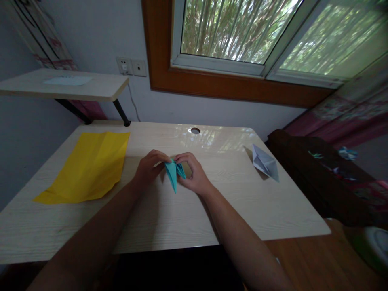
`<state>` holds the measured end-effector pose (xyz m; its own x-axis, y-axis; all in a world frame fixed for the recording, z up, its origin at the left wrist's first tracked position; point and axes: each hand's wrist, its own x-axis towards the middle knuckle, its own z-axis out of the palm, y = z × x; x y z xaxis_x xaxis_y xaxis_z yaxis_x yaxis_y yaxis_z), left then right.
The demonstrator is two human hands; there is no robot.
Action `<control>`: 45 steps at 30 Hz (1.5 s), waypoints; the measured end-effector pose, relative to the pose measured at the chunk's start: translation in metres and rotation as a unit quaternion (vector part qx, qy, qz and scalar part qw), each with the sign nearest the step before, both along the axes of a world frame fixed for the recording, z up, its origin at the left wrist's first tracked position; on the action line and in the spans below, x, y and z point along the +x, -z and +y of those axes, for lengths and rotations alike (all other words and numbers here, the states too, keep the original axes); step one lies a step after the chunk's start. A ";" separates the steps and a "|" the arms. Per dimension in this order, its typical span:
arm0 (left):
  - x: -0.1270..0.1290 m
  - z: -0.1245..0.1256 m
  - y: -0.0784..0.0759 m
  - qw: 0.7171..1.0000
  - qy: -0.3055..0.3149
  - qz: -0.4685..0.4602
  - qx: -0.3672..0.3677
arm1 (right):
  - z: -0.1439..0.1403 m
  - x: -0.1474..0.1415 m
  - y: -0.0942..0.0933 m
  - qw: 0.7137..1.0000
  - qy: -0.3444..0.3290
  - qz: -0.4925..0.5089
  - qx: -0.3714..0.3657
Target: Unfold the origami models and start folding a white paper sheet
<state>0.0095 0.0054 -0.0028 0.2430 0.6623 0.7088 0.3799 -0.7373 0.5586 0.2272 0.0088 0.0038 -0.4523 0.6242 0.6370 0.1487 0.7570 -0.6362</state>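
Between my hands, just above the middle of the table, is a piece of folded teal paper (171, 173) with a long point hanging down and smaller pleated folds on its right. My left hand (150, 165) pinches its upper left edge between thumb and fingers. On the other side, my right hand (194, 173) grips the pleated part, its fingers curled round with a gap inside the curl. Parts of the paper are hidden behind the fingertips.
Left of my arms lies a creased yellow sheet (91, 167). A folded white paper shape (264, 161) stands near the right edge of the pale wooden table (242, 214). A raised shelf (103, 87) holds a light sheet at the back left. A cable hole (195, 130) pierces the tabletop.
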 end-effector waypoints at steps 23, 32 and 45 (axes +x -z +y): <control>0.001 -0.001 0.001 0.990 -0.033 -0.084 -0.107 | -0.001 0.003 0.001 0.989 0.136 0.064 -0.003; 0.012 -0.008 0.000 0.938 -0.063 -0.183 -0.287 | 0.001 -0.010 0.015 0.950 0.109 0.161 -0.246; 0.015 -0.004 0.000 0.915 -0.051 -0.197 -0.349 | 0.004 -0.010 0.016 0.935 0.054 0.104 -0.336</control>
<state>0.0249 0.0019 -0.0030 -0.0288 0.9919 0.1238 0.0953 -0.1206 0.9881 0.2170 0.0126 -0.0126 -0.2737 0.9497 0.1523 0.0202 0.1640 -0.9862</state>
